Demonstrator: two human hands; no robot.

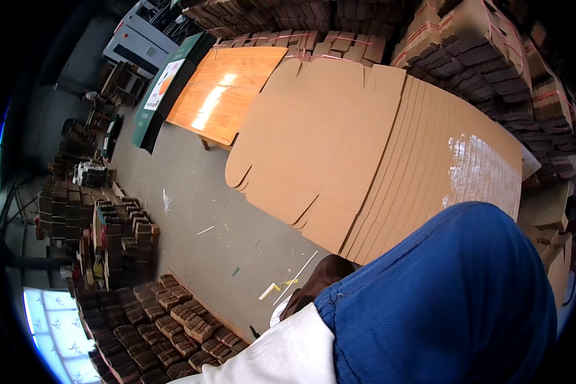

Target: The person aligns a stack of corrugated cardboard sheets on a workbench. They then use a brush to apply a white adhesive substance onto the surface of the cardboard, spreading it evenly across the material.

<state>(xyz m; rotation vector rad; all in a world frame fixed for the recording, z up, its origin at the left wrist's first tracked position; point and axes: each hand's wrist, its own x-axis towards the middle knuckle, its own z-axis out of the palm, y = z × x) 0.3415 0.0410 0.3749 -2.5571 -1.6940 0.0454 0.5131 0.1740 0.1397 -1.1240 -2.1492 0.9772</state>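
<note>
Neither of my hands shows. A bent arm in a blue sleeve, with white cloth beside it, fills the lower right, and whatever hand it ends in is hidden. Just beyond the blue sleeve lies a large flat cardboard sheet with rounded flaps and cut slits. To its right a fanned row of cardboard sheets overlaps in narrow strips. Shiny clear tape covers part of their right end. The sleeve covers the near edge of this row. Something dark brown shows beside the white cloth, too covered to name.
A glossy wooden table stands beyond the sheet, with a dark green printed panel at its left. Bundled cardboard stacks rise at the back right. More brown stacks stand lower left. White strips and scraps litter the grey floor.
</note>
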